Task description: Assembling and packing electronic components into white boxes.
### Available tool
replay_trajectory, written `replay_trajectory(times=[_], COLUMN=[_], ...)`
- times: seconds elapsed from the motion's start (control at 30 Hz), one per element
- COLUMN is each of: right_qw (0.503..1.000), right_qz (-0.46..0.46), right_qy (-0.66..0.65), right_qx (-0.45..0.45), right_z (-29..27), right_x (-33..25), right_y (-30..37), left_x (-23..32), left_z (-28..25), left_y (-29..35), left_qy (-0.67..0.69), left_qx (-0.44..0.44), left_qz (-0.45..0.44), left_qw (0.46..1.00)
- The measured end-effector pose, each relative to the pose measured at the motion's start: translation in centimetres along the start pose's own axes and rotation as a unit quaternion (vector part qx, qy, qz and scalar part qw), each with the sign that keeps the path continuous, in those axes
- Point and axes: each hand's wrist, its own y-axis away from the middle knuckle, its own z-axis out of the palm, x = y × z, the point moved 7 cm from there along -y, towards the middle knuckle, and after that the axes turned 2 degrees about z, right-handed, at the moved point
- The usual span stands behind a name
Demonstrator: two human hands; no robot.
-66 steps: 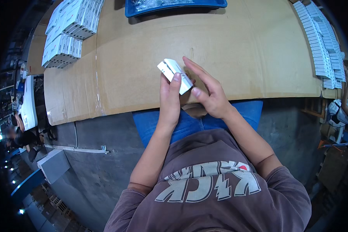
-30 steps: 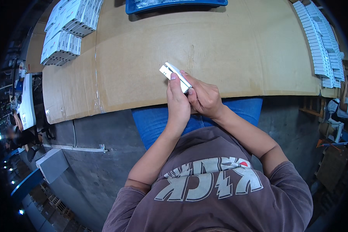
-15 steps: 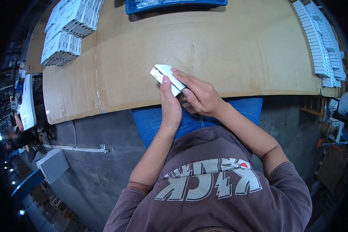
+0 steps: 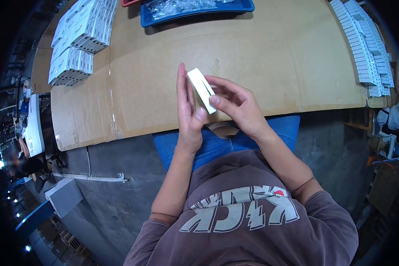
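White box (image 4: 200,90): between hands, above worktop (image 4: 270,57).
Right hand (image 4: 244,108): grip narrowed, pinching box.
Left hand (image 4: 188,110): grip open, beside box; contact unclear.
Box step: apparently 2-handed handling; next move calls for steady right pinch.

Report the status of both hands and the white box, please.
Right hand gripping white box. Left hand open alongside, contact unclear. Blue tray beyond, out of the way.

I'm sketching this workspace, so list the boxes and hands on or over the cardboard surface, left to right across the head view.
Left stack of white boxes, left hand, held white box, right hand, right stack of white boxes.
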Motion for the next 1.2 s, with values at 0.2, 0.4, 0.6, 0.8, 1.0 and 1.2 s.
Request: replay_trajectory(times=[0.2, 0.4, 0.6, 0.8, 1.0, 1.2], right_qw=[0.893, 0.839, 0.790, 0.776, 0.786, 0.813], right_qz=[-0.292, -0.375, -0.439, -0.461, -0.457, -0.417], right_qy=[0.341, 0.390, 0.423, 0.424, 0.411, 0.404], right_qx=[0.036, 0.058, 0.065, 0.073, 0.066, 0.049], right_z=[1.7, 2.9, 3.4, 3.5, 3.4, 3.8], right_x=[-3.6, -3.2, -3.3, -3.2, -3.0, -2.7], right_y=[2.0, 3.1, 3.7, 4.2, 4.2, 3.5], left_x=[-0.9, 0.7, 1.2, 1.2, 1.2, 0.3], left_z=[0.8, 1.3, 2.1, 2.3, 2.3, 1.2], left_y=[0.4, -0.3, -0.5, 0.0, 0.5, 0.7], left_qy=[0.099, 0.102, 0.102, 0.086, 0.113, 0.107], left_qx=[0.081, 0.090, 0.096, 0.109, 0.124, 0.159], left_qz=[-0.150, -0.067, -0.056, -0.050, -0.067, -0.035], left_qw=[0.980, 0.988, 0.989, 0.989, 0.984, 0.981])
